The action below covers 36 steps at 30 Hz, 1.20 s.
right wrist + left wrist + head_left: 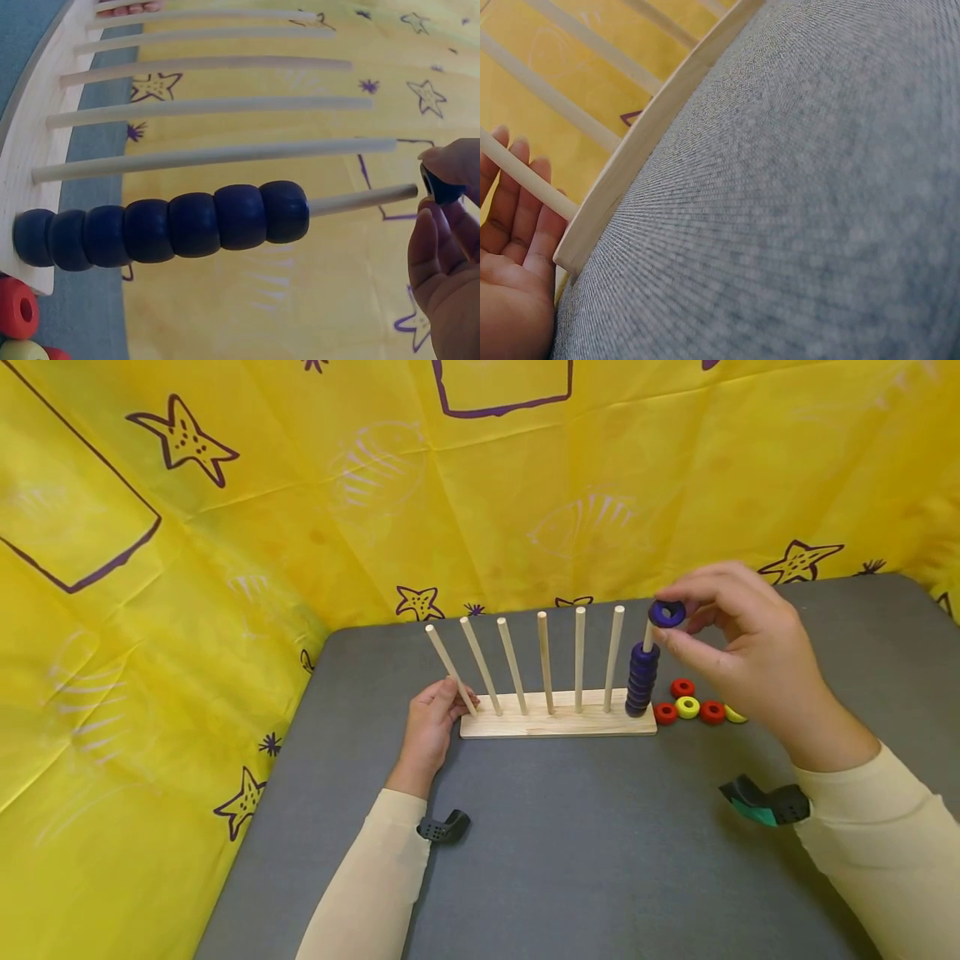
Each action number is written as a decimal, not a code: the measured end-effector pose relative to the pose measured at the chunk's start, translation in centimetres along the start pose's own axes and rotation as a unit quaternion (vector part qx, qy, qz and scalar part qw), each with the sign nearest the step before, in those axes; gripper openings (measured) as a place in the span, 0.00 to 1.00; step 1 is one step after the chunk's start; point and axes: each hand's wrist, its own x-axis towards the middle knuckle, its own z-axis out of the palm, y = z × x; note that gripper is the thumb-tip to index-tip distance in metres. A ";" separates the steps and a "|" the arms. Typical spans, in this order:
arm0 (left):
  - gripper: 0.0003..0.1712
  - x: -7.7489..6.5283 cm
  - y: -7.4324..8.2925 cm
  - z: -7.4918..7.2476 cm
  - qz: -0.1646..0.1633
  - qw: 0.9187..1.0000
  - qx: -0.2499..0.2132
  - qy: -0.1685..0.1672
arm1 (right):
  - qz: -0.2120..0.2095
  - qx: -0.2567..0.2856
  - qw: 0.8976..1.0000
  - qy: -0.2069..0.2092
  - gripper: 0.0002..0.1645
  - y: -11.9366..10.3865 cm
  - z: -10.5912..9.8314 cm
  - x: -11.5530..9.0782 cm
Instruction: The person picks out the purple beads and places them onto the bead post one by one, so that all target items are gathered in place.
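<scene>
A dark blue ring [667,613] is pinched between the thumb and fingers of my right hand [750,627]. In the right wrist view the ring [441,187] is just off the tip of the end peg [367,198], apart from it. Several blue rings [193,225] are stacked on that peg, down to the wooden base. The base [558,725] carries a row of upright pegs; the others are bare. At its left end, my left hand [433,727] has loosely extended fingers [526,202] behind the leftmost peg [529,178], beside the base's edge.
Right of the base lie loose red rings [682,687] and yellow rings [687,707], one partly hidden by my right arm. The grey tabletop [555,843] extends in front. A yellow patterned cloth [480,510] hangs behind and to the left.
</scene>
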 end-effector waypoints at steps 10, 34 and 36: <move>0.46 0.1 -0.1 0.2 0.003 1.000 0.003 -0.003 | 0.018 -0.009 1.000 0.000 0.27 0.1 0.0 0.3; 0.32 0.1 -0.9 -0.1 -0.004 0.999 -0.036 0.002 | 0.080 -0.008 0.997 -0.021 0.24 2.4 1.6 -0.9; 0.32 0.1 -1.2 -0.3 -0.007 0.999 -0.038 0.001 | 0.087 -0.007 0.996 -0.027 0.24 2.7 1.8 -1.2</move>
